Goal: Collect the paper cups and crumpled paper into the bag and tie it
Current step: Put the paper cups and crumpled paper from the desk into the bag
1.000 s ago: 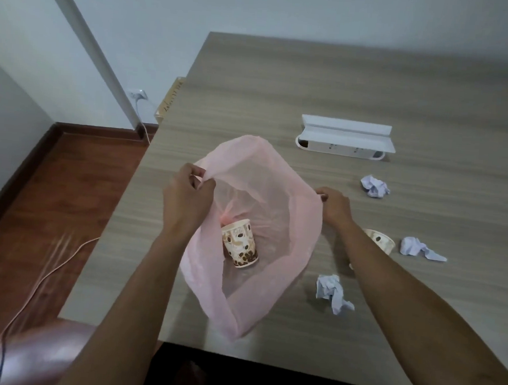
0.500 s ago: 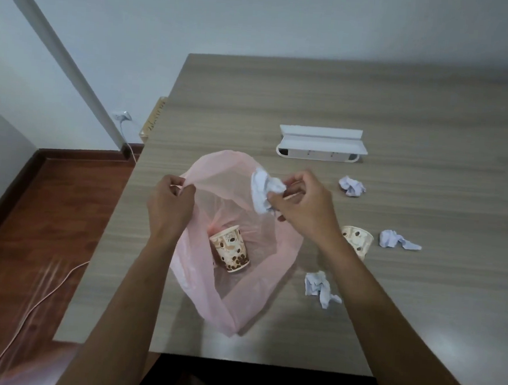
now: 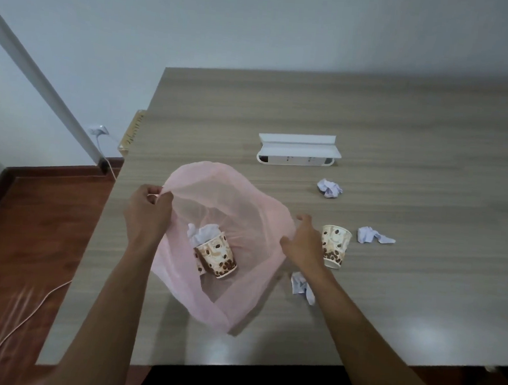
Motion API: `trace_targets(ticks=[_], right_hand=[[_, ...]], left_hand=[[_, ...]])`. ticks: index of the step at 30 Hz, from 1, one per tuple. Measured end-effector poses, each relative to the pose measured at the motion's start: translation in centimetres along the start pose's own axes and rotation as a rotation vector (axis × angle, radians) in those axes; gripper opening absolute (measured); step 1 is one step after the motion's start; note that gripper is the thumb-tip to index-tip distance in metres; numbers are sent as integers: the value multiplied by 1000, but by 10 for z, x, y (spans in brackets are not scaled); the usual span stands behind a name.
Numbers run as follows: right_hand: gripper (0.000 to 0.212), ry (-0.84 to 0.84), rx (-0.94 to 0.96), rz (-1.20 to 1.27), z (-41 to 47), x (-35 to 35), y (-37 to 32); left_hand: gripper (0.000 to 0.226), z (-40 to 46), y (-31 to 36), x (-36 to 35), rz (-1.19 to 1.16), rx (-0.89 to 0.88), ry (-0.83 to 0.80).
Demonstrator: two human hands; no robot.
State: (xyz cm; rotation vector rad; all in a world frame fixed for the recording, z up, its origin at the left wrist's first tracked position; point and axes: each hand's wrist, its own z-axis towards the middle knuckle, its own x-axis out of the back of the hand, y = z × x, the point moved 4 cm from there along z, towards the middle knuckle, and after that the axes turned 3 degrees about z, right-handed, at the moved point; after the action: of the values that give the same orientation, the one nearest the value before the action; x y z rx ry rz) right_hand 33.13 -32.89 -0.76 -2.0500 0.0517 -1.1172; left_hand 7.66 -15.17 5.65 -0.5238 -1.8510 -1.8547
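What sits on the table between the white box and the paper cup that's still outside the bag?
In the head view, one crumpled paper lies between the white box and the paper cup; the rest of that stretch is bare table.

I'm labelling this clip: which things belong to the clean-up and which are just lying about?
Job: pink bag; cup in bag; paper in bag; cup on table; paper balls.
Lying about: white box; floor cable.
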Motion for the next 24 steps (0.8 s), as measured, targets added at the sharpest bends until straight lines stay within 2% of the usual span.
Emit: trace_targets(ticks=[1, 3, 5, 7, 9, 12, 14, 17, 19, 21, 22, 24], right_hand=[[55, -9, 22, 121, 4, 7, -3], [40, 89, 138, 368, 8, 24, -22], [33, 165, 281, 534, 9, 40, -45], [30, 143, 339, 542, 12, 46, -61], [31, 40, 290, 484, 18, 43, -63], [46, -53, 248, 511, 20, 42, -48], [46, -32, 283, 566, 13, 43, -33], [33, 150, 266, 573, -4, 47, 6], [21, 210, 249, 447, -10, 47, 37], [7, 28, 229, 151, -11, 38, 65], [10, -115, 215, -33, -13, 28, 79], [46, -306, 262, -334, -20, 9, 101]], left_hand=[[15, 1, 1, 3, 2, 1, 10], [12, 5, 3, 10, 10, 10, 35], [9, 8, 4, 16, 19, 15, 64], [9, 6, 3, 15, 31, 17, 41], [11, 0, 2, 10, 44, 28, -15], [13, -11, -4, 0, 42, 53, -58], [12, -16, -7, -6, 37, 63, -65], [11, -22, -7, -11, 32, 58, -57], [9, -26, -6, -14, 21, 55, -52], [10, -32, -5, -16, 13, 60, -57], [11, -36, -4, -18, 15, 64, -63], [11, -44, -5, -22, 13, 70, -74]])
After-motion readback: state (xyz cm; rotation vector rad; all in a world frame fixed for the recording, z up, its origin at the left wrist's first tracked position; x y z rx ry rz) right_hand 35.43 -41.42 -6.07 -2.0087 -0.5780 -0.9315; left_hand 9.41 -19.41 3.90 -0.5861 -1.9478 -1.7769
